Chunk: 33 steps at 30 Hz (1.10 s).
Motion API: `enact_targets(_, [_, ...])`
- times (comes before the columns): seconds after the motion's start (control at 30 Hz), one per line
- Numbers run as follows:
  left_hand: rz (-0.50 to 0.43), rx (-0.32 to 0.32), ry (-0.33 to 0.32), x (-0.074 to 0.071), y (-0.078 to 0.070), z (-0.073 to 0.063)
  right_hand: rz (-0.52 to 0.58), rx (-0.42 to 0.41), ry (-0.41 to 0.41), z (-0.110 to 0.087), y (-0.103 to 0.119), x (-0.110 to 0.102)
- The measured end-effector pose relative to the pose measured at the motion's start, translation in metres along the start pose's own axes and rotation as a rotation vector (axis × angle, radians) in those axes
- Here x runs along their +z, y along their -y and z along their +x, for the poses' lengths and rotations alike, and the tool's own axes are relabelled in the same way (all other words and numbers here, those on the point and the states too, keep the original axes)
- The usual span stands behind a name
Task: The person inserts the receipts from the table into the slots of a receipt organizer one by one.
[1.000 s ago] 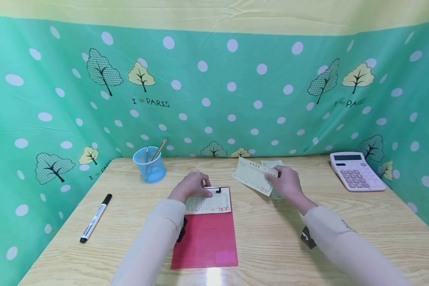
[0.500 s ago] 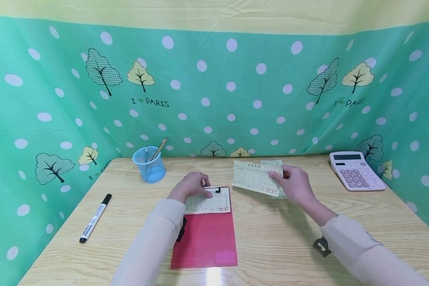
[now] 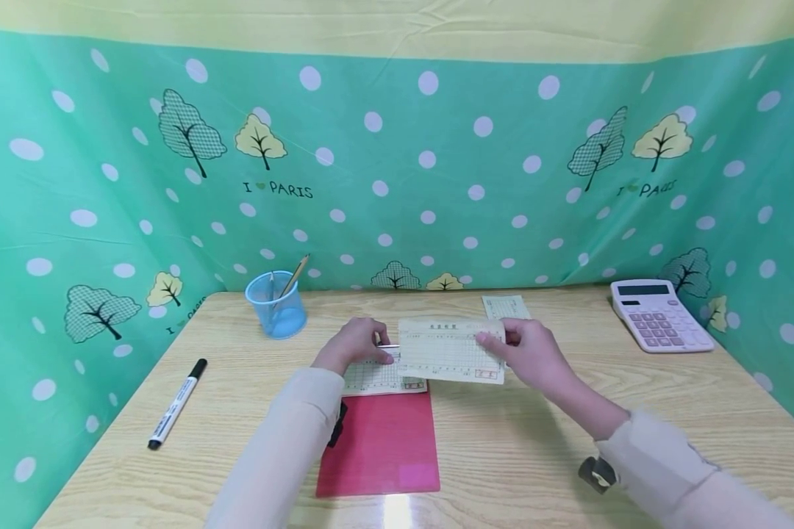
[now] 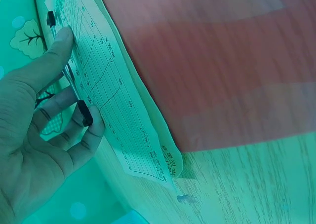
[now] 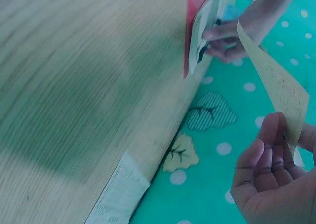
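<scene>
Held slip [image 3: 445,351]: moved L since prev. frame, overlaps top R corner of clipboard [image 3: 382,448] in my head view.
R hand [image 3: 531,355]: pinching its R end, R of clipboard.
L hand [image 3: 354,345]: I see it gripping clip [image 4: 85,113] atop clipboard, clipped form [image 3: 377,380] beneath.
Loose slip [image 3: 505,306]: on desk [image 3: 503,455], behind-R of clipboard.

The left sleeve [image 3: 274,448] and the right sleeve [image 3: 678,463] are pale cream, with loose cuffs [image 3: 314,382]. Beside each cuff sits one small dark device [image 3: 597,474]; the fingers [image 4: 49,61] are bare.
</scene>
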<state>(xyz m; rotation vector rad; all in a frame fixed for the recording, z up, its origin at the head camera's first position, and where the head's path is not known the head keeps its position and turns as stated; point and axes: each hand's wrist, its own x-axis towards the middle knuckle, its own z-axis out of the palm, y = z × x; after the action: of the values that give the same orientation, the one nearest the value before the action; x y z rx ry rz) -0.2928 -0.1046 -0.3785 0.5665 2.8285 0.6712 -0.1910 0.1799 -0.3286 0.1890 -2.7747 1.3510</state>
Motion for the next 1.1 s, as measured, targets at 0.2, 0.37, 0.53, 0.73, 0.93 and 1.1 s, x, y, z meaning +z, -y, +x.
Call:
enact_targets(0.2, [0.063,0.027,-0.017,0.001,0.001,0.0,0.043,-0.017,0.073,-0.006,0.007,0.014])
enact_targets(0.37, [0.092,0.031,-0.016,0.002,0.001,0.001,0.059,-0.024,0.127,-0.008,0.01,0.027])
enact_targets(0.53, [0.076,0.024,-0.004,0.003,0.002,0.004,0.084,-0.001,0.157,-0.005,0.012,0.042])
enact_targets(0.73, [0.031,-0.011,0.005,0.005,0.004,0.005,0.127,0.037,0.187,0.0,0.018,0.063])
enact_targets(0.93, [0.022,0.002,0.005,0.003,0.004,0.004,0.211,0.089,0.203,0.007,0.019,0.086])
enact_targets(1.1, [0.011,-0.015,0.013,0.002,0.001,0.003,0.227,0.116,0.19,0.013,0.015,0.102])
